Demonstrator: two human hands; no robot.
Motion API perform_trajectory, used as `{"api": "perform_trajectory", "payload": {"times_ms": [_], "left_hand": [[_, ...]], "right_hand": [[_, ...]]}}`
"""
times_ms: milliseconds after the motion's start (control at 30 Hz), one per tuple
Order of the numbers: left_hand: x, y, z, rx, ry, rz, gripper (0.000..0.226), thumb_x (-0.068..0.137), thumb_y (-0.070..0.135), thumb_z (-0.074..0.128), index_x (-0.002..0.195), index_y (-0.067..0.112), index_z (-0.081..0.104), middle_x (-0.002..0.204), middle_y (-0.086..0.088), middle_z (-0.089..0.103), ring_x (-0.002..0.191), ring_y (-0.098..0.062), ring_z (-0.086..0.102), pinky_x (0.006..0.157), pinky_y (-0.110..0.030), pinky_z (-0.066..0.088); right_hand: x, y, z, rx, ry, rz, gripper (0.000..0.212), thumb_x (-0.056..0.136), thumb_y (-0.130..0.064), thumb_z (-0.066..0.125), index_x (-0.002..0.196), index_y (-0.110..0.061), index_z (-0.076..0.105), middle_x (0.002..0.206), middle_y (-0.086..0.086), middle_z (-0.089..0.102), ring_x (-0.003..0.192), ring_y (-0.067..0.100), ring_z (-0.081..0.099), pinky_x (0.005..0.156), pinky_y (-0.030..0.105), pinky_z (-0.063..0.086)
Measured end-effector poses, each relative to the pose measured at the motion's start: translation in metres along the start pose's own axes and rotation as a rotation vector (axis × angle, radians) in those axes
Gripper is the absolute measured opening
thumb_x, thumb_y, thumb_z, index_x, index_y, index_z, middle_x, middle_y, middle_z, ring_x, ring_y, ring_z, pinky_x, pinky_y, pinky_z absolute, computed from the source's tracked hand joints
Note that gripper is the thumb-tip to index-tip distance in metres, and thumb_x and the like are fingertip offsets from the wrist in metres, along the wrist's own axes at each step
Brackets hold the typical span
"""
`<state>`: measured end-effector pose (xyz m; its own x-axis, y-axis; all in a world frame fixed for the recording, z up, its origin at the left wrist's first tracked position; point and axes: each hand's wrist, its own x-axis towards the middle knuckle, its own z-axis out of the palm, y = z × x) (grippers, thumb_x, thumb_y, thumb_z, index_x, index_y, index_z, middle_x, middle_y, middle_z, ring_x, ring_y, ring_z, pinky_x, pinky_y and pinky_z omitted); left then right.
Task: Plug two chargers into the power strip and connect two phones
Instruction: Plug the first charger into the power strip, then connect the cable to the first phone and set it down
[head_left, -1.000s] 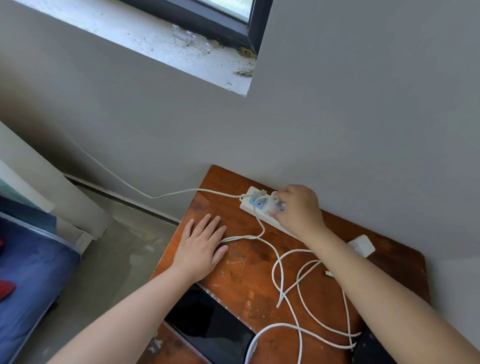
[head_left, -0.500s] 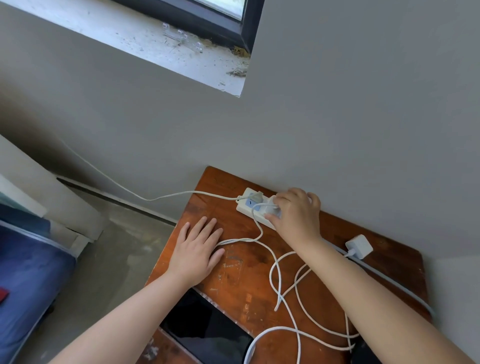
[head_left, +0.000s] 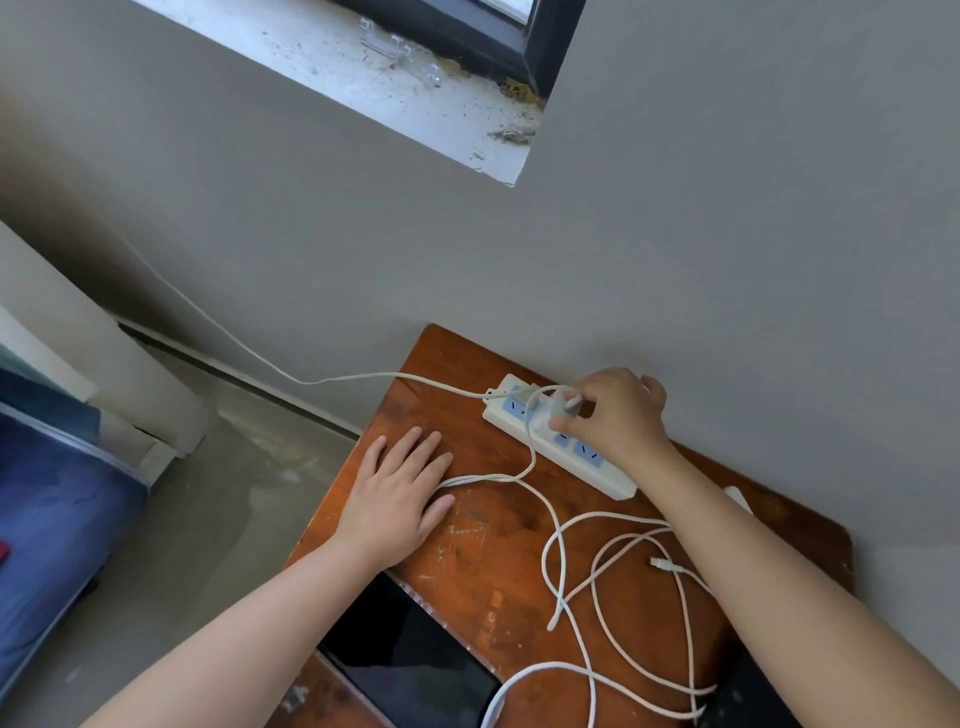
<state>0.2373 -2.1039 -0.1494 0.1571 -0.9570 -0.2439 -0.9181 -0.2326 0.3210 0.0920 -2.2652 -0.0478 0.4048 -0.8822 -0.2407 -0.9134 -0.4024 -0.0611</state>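
Head view: right hand (head_left: 618, 415) grip pinches charger (head_left: 545, 415) on power strip (head_left: 558, 439).

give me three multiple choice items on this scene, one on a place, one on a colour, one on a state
1. Where is the power strip?
A. at the table's wall edge
B. on the floor
C. on the sill

2. What colour are the strip's sockets?
A. red
B. blue
C. green

3. What is the left hand doing?
A. gripping a phone
B. lying flat on the table
C. holding a plug

A: the strip lies along the wall.
B: the socket faces are blue.
B: its fingers are straight on the wood, while the right hand pinches a charger at the strip.
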Motion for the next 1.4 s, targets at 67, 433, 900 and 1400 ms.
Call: {"api": "perform_trajectory", "payload": {"times_ms": [67, 433, 900, 1400], "left_hand": [[0.001, 0.0, 0.0, 0.001, -0.004, 0.007, 0.078, 0.094, 0.054, 0.001, 0.104, 0.017, 0.07, 0.112, -0.007, 0.068, 0.108, -0.031, 0.061, 0.089, -0.055, 0.042], [-0.001, -0.001, 0.0, 0.047, 0.013, 0.016, 0.078, 0.095, 0.053, 0.0, 0.104, 0.018, 0.07, 0.114, -0.006, 0.068, 0.109, -0.029, 0.06, 0.099, -0.048, 0.034], [-0.019, 0.003, -0.018, 0.093, -0.052, 0.07, 0.055, 0.097, 0.048, 0.026, 0.145, 0.023, 0.02, 0.156, -0.002, 0.01, 0.142, -0.021, 0.001, 0.114, -0.044, 0.001], [-0.086, 0.011, 0.015, 0.037, 0.007, 0.131, 0.058, 0.085, 0.046, 0.038, 0.119, 0.005, 0.06, 0.127, -0.019, 0.056, 0.123, -0.04, 0.045, 0.096, -0.057, 0.033]], "right_hand": [[-0.003, -0.001, 0.002, -0.031, 0.014, -0.025, 0.035, 0.079, -0.04, 0.067, 0.1, -0.012, 0.065, 0.114, 0.006, 0.063, 0.117, 0.019, 0.048, 0.11, 0.046, 0.021], [-0.003, 0.001, 0.003, 0.047, -0.001, -0.055, 0.042, 0.079, -0.04, 0.068, 0.108, -0.011, 0.063, 0.114, 0.006, 0.066, 0.107, 0.021, 0.057, 0.097, 0.038, 0.042], [-0.048, -0.002, 0.014, 0.427, 0.144, -0.021, 0.042, 0.086, -0.02, 0.062, 0.124, -0.008, 0.05, 0.131, 0.012, 0.055, 0.12, 0.026, 0.051, 0.097, 0.033, 0.042], [-0.187, 0.032, 0.105, 0.384, -0.112, -0.115, 0.025, 0.09, -0.015, 0.055, 0.112, -0.009, 0.063, 0.127, 0.009, 0.058, 0.12, 0.025, 0.05, 0.105, 0.042, 0.041]]}}
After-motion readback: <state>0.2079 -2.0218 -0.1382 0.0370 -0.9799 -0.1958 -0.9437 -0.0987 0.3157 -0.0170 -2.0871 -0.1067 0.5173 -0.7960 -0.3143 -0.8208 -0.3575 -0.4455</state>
